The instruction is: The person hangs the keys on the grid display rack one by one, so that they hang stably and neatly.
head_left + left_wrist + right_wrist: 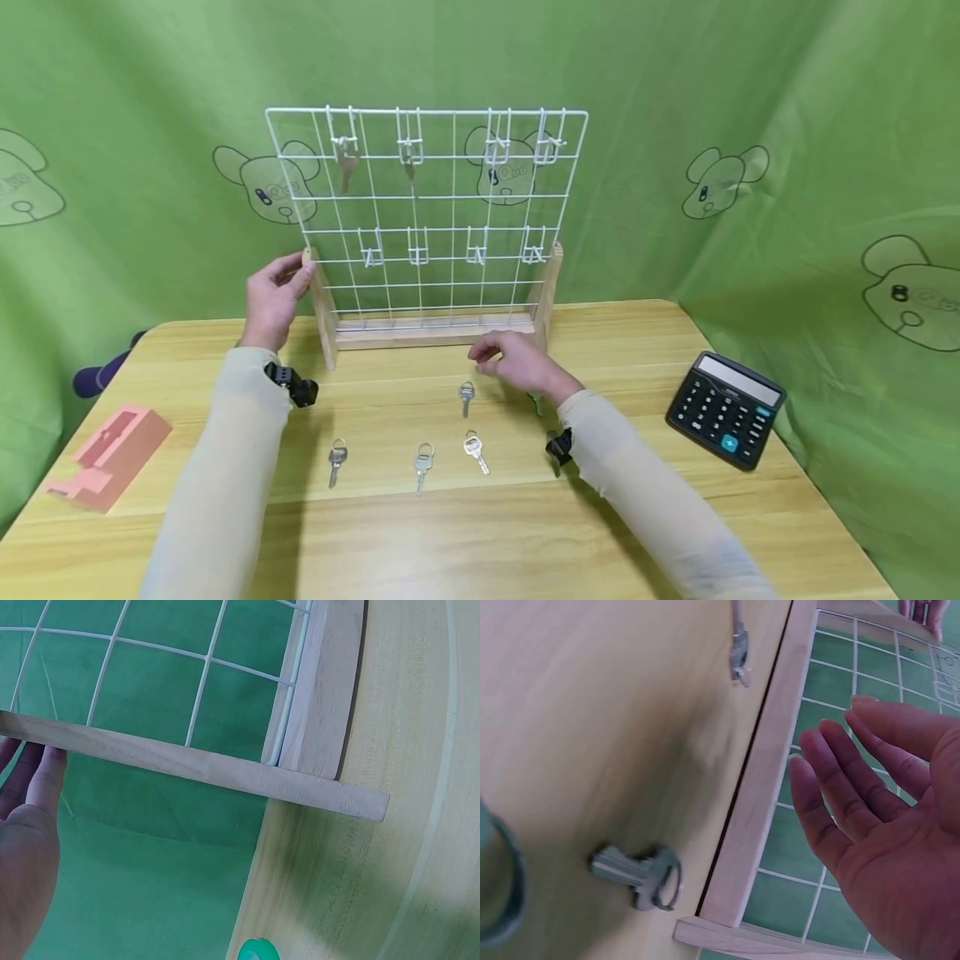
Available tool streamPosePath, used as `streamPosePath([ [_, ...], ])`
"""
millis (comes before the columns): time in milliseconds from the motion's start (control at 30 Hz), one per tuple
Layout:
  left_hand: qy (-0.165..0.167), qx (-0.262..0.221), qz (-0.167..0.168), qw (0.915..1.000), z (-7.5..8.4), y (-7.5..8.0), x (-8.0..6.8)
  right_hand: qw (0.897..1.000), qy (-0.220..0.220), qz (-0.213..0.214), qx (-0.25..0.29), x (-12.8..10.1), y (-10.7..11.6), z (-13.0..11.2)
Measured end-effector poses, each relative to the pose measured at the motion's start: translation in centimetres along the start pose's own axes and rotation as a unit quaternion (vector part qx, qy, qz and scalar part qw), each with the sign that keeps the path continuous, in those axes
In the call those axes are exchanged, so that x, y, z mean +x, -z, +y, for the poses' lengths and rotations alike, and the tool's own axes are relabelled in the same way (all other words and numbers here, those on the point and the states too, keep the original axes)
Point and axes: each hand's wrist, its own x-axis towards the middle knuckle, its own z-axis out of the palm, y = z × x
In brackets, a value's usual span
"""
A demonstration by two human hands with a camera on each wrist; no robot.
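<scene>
Left hand (273, 296): at 10 o'clock of the table, fingers nearly straight, touching the top of the left wooden upright (324, 321) of the rack; grip loose, holding nothing.
Right hand (513, 360): hovering just in front of the rack base, fingers relaxed and spread, palm empty; wide, holding nothing.
Nearest key (466, 397): flat on the table (675, 517), at 7 o'clock of the right hand, just beside it, apart from the fingers.
Wire grid rack (427, 208): upright at 12 o'clock of the table, white mesh in a wooden base, hooks in two rows.
Hung keys: one (347, 167) on the top-left hook, another (409, 171) on the next hook.
Loose keys: three in a row nearer the person, at (337, 461), (423, 465) and (476, 451).
Calculator (725, 408): black, at 3 o'clock.
Pink block (108, 454): at 9 o'clock, near the table edge.
</scene>
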Motion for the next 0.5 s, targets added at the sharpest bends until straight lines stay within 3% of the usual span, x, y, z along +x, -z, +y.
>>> streamPosePath([
  [500, -0.005, 0.003, -0.001, 1.0000, -0.1, -0.1, 0.1, 0.999, -0.015, -0.042, -0.028, 0.8, -1.9, 0.9],
])
